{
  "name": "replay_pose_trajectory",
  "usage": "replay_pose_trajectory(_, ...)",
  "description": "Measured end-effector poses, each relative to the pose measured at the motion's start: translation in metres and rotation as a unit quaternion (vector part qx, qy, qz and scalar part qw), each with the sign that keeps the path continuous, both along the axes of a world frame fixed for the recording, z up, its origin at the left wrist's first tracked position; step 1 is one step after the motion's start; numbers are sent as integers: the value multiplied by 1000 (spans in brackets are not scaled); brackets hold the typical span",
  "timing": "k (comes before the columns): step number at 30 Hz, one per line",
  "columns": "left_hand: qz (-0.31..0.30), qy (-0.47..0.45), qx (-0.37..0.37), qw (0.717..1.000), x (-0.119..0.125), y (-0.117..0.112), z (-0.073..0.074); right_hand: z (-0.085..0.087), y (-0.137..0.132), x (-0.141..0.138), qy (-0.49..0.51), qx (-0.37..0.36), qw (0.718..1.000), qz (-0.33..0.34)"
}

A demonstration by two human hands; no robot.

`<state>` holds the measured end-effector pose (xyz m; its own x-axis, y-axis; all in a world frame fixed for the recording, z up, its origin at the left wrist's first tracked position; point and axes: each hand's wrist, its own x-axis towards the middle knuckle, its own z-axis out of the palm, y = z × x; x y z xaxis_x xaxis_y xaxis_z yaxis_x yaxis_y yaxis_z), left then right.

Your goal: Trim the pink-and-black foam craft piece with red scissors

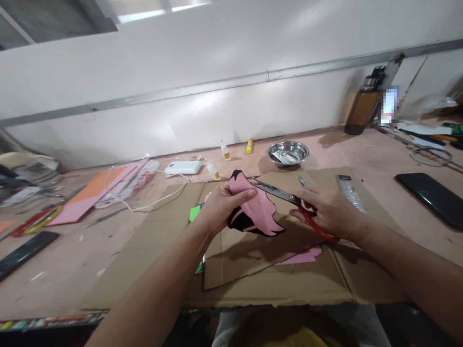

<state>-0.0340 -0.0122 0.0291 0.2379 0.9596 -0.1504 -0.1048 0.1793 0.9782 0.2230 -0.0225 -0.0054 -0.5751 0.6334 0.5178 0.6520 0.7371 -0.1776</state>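
Note:
My left hand (221, 205) pinches a pink and black paper cutout (258, 207) between thumb and fingers, holding it above the cardboard. The cutout has wavy edges with a black border. In my right hand (325, 207) is a pair of scissors (278, 192) with red handles, my fingers wrapped round the grips. The blades point left and lie along the cutout's upper edge; whether they are cutting into the paper I cannot tell. Below both hands lies a brown cardboard sheet (144, 260), with pink paper scraps (304, 256) partly under a smaller cardboard piece (235, 270).
A steel bowl (288, 153), yellow glue stick (249, 146), small glue bottles (212, 169) and white power bank (183, 167) stand behind. A metal ruler (350, 193) and black phone (430, 197) lie right. Pink and orange sheets (90, 193) and another phone (25, 253) lie left.

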Motion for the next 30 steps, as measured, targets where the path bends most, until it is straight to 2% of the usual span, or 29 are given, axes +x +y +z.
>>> replay_pose_trajectory(7, 17, 2, -2, 1000, 1, -1, 1, -1, 1, 1, -8, 12, 1000, -3)
replay_pose_trajectory(22, -1, 10, -3, 1000, -2, 1, -2, 0, 0, 0, -8, 11, 1000, 5)
replay_pose_trajectory(27, -24, 38, 25, 999, -5, 5, -5, -2, 3, 0, 104, -49, 993, -40)
replay_pose_trajectory(30, -6, 86, 39, 996, -6, 6, -7, -2, 5, -1, 228, -154, 959, -62)
